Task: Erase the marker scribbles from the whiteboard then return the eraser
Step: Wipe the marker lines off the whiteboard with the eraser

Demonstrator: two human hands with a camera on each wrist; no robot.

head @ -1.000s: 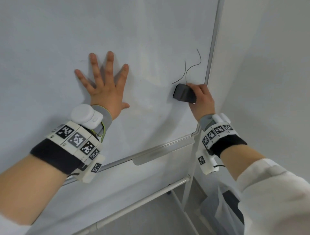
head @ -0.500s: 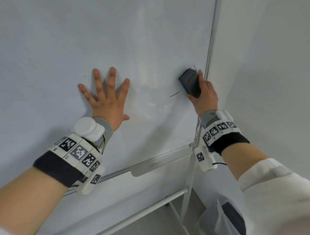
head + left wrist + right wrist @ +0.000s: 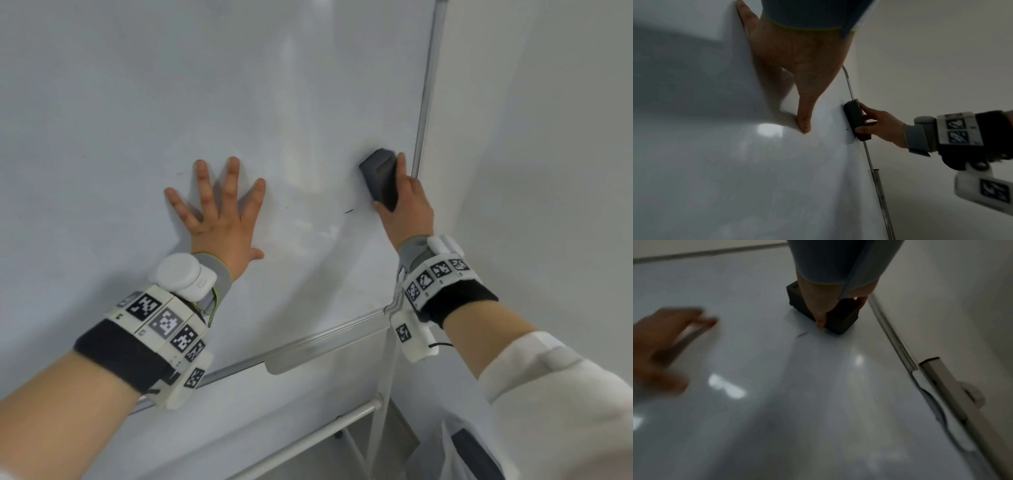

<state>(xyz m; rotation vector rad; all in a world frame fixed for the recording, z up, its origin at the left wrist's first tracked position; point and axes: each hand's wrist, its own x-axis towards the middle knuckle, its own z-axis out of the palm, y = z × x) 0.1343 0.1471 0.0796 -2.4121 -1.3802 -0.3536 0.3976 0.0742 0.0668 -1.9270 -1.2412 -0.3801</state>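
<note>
My right hand [image 3: 406, 202] grips a dark grey eraser [image 3: 378, 178] and holds it flat against the whiteboard [image 3: 239, 85], close to the board's right frame edge [image 3: 424, 102]. In the left wrist view the eraser [image 3: 856, 119] lies pad-down on the board under my right hand [image 3: 877, 125]. A short black marker stroke [image 3: 348, 211] shows just left of and below the eraser; the same stroke [image 3: 802, 334] appears beside the eraser [image 3: 838, 319] in the right wrist view. My left hand [image 3: 219, 212] presses flat on the board with fingers spread, holding nothing.
The board's metal tray ledge [image 3: 308, 356] runs along the bottom edge below my hands. A white stand crossbar [image 3: 308, 442] lies lower down. A plain wall [image 3: 531, 137] sits immediately right of the frame.
My right hand swept the eraser up along the board's right edge, and the curved marker lines are gone; only a short stroke shows. The left hand stayed flat on the board.
</note>
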